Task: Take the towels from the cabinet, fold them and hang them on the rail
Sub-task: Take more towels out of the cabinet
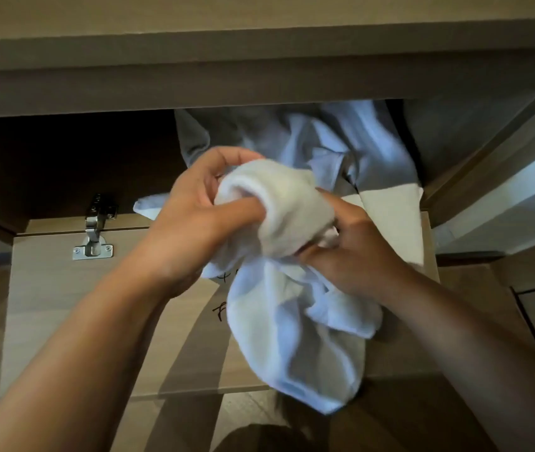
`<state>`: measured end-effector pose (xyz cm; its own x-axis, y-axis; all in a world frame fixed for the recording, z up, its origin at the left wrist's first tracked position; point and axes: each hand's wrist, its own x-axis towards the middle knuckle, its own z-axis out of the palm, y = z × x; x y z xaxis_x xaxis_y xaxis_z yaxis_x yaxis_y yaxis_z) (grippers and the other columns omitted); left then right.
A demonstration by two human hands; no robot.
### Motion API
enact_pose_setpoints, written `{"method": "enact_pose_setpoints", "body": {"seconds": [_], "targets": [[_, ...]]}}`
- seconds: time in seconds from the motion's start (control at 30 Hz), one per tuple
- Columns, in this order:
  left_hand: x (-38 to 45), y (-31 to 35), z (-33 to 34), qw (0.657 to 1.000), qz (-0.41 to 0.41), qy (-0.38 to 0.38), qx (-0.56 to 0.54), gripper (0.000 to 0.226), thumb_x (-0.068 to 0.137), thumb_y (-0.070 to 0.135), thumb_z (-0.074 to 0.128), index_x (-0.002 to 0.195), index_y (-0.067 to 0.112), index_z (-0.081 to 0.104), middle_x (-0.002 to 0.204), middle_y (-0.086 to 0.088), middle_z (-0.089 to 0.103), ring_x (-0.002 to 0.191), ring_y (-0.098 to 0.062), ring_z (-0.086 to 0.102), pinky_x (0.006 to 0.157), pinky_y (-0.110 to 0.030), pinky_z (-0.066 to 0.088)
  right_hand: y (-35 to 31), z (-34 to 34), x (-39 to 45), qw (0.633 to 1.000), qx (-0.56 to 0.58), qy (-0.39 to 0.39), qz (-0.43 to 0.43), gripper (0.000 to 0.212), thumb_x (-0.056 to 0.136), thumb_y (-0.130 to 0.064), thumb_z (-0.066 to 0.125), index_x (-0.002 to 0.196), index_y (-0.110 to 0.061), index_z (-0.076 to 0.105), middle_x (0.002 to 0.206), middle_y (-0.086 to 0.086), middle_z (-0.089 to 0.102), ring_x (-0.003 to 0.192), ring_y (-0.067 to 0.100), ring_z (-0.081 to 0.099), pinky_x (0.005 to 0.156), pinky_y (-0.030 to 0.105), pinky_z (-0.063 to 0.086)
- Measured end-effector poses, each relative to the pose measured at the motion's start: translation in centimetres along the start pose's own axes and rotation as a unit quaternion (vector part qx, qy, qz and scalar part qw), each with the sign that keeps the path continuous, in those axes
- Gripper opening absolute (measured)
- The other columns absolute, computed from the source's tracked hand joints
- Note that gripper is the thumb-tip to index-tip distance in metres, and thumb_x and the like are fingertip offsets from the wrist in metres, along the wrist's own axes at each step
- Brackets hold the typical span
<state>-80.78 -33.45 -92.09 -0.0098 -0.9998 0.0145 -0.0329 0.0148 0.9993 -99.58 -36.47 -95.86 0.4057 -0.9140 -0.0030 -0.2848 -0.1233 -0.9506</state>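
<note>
Both forearms are bare, with no sleeve down to left hand point(194, 207) and right hand point(354, 252).

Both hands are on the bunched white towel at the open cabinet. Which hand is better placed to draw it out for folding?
Probably the left hand: its thumb and fingers wrap the top of the bunched white terry towel, while the right hand grips lower at the side.

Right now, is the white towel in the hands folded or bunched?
Bunched. Left hand and right hand grip the white towel as a crumpled wad; its loose end hangs down unfolded.
</note>
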Motion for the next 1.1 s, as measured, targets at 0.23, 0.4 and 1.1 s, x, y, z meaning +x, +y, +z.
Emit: {"method": "enact_pose_setpoints", "body": {"seconds": [0.23,0.4,1.1], "targets": [[-0.7,-2.5,1.1,0.992,-0.018,-0.124,0.022,0.080,0.065,0.057,0.078,0.132,0.026,0.046,0.124,0.020,0.065,0.120,0.000,0.058,0.090,-0.013,0.047,-1.2,-1.2,-0.6,0.956,0.263,0.072,0.107,0.025,0.079,-0.006,0.067,0.080,-0.029,0.078,0.085,-0.002,0.076,0.086,0.015,0.072,0.079,0.032,0.056],[-1.5,-5.2,3.4,0.988,-0.092,-0.121,-0.012,0.079,0.054,0.052,0.087,0.124,0.034,0.055,0.118,0.019,0.069,0.115,-0.002,0.062,0.088,-0.016,0.051,-0.3,0.2,-0.2,0.967,0.142,0.159,0.143,0.020,0.088,-0.018,0.066,0.105,-0.029,0.068,0.094,-0.002,0.075,0.090,0.016,0.071,0.085,0.041,0.058],[-1.8,-7.9,-3.1,0.917,-0.277,0.284,0.021,0.034,0.069,0.026,0.085,0.098,0.025,0.066,0.094,0.003,0.072,0.086,-0.020,0.069,0.070,-0.034,0.053,6.4,0.4,4.3,0.932,-0.349,0.089,0.027,0.016,0.096,-0.010,0.055,0.110,-0.008,0.064,0.111,0.010,0.063,0.104,0.030,0.056,0.082,0.033,0.036]]}}
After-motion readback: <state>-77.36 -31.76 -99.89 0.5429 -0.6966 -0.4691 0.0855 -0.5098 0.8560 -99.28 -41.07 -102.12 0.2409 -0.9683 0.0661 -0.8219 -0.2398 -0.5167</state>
